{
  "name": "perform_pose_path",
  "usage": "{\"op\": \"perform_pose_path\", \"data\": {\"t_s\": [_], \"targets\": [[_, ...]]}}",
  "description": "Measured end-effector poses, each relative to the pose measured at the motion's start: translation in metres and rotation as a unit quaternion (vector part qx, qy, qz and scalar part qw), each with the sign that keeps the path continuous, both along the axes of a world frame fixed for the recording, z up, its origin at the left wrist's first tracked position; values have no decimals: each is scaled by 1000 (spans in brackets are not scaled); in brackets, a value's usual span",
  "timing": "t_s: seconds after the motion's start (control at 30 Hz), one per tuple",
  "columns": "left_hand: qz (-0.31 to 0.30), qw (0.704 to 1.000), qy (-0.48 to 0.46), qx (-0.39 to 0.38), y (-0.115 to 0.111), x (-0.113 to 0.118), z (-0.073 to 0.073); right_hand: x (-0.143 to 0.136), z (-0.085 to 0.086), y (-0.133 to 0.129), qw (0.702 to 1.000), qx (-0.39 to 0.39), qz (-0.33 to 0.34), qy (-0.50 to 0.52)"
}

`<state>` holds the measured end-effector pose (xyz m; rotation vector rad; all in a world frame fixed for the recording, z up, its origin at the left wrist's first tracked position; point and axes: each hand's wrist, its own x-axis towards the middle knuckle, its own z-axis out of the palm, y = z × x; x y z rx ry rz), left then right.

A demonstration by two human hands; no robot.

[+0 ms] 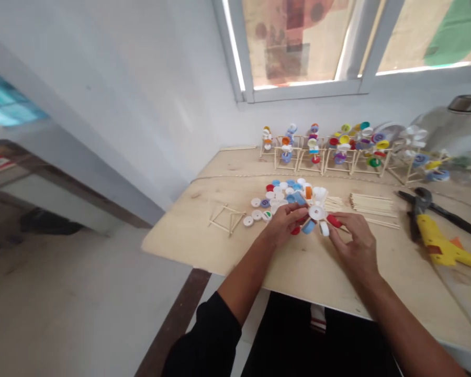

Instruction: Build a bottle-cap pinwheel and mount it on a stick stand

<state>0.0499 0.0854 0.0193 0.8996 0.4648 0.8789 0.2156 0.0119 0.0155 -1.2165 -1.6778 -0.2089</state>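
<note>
Assembly step: left hand (284,222) and right hand (355,238), fingers clamped on a small pinwheel of white, blue and red plastic bottle caps (316,220) just above the plywood tabletop (298,267); seating the red cap next calls for steady hold

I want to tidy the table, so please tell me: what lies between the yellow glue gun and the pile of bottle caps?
In the head view, a bundle of thin wooden sticks lies between the glue gun and the caps, with black pliers beside the gun.

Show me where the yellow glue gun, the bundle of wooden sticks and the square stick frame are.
yellow glue gun (441,246), head view, on its body.
bundle of wooden sticks (372,204), head view, mid-bundle.
square stick frame (225,217), head view, on a stick.
</note>
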Motion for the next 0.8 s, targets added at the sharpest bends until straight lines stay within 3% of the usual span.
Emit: {"op": "perform_pose_path", "data": {"t_s": [0.43, 0.8], "targets": [[-11, 998, -38, -51, -5, 4, 4, 7, -5, 5, 999, 33, -19, 0], [126, 983, -97, -94, -39, 26, 5, 11, -13, 11, 997, 71, -28, -28]]}}
